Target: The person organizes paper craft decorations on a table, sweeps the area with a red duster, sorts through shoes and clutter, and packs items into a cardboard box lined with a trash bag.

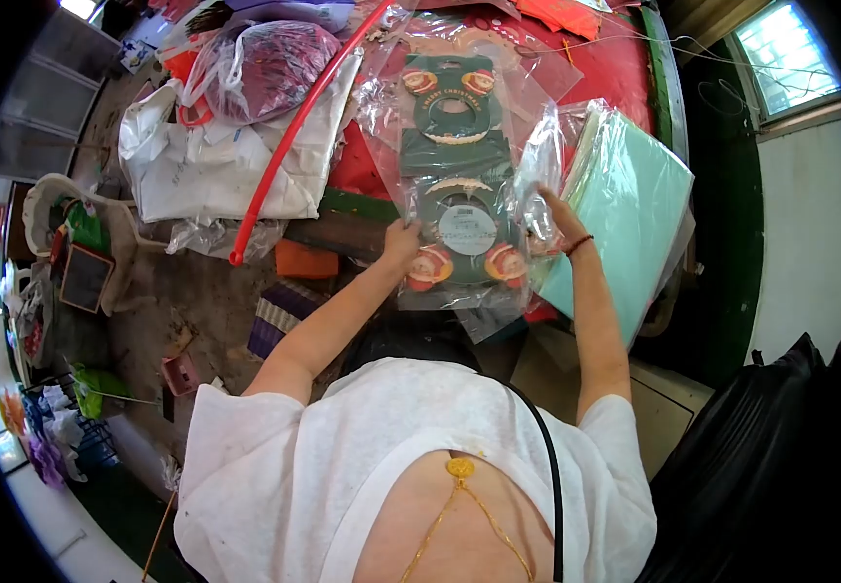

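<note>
Dark green cardboard packaging (454,155) with Santa faces, round cut-outs and "Merry Christmas" lettering lies in a clear plastic bag (386,112) in front of me. A round whitish label sits in the lower ring. My left hand (402,243) is closed on the bag's left edge near its lower end. On the other side, my right hand (563,222) is closed around crumpled clear plastic (540,151) beside the packaging; its fingertips are partly hidden. Just right of that hand is a stack of pale green sheets (624,185) under clear film.
The table has a red cover (615,58). At left, a red tube (289,136) slants across white sacking (187,180) near a plastic bag of dark reddish stuff (265,73). Black bags (741,457) stand at lower right. A chair (119,233) is at far left.
</note>
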Action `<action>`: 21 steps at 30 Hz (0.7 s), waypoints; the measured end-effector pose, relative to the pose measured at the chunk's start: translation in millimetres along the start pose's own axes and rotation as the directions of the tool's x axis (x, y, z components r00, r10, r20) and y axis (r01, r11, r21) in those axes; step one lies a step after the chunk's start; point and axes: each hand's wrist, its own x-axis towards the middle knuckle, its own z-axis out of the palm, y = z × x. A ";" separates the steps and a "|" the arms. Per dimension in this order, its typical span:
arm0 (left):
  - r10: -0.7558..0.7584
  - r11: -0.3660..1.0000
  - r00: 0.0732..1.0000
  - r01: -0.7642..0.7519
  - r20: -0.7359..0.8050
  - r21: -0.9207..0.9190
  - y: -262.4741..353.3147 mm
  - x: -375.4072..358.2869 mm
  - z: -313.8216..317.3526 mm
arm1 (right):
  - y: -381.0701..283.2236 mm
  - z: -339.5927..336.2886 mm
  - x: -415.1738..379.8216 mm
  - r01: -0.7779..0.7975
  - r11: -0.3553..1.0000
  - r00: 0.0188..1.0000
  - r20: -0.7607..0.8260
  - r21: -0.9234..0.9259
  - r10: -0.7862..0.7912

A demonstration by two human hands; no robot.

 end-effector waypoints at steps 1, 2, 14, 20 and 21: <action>-0.060 0.984 0.998 0.063 0.028 -0.169 2.6 -2.5 7.0 | 2.5 -0.7 6.4 -0.144 0.987 0.987 0.059 -0.066 0.148; -0.112 0.935 0.992 0.128 0.065 -0.332 2.4 -1.6 11.8 | 1.3 -0.3 4.7 -0.144 0.987 0.987 0.057 -0.065 0.148; -0.383 0.657 0.900 0.423 0.206 -0.625 57.8 -55.9 -0.5 | -8.8 -5.6 14.6 -0.017 0.963 0.987 0.149 -0.268 0.059; -0.071 0.655 0.983 0.173 0.168 -0.735 52.6 -47.8 -44.0 | -23.4 -15.5 -19.5 -0.433 0.741 0.889 0.381 0.513 0.256; -0.062 0.580 0.968 0.232 0.242 -0.781 52.1 -50.0 -49.1 | -23.7 -12.2 -28.1 -0.378 0.742 0.922 0.297 0.554 0.249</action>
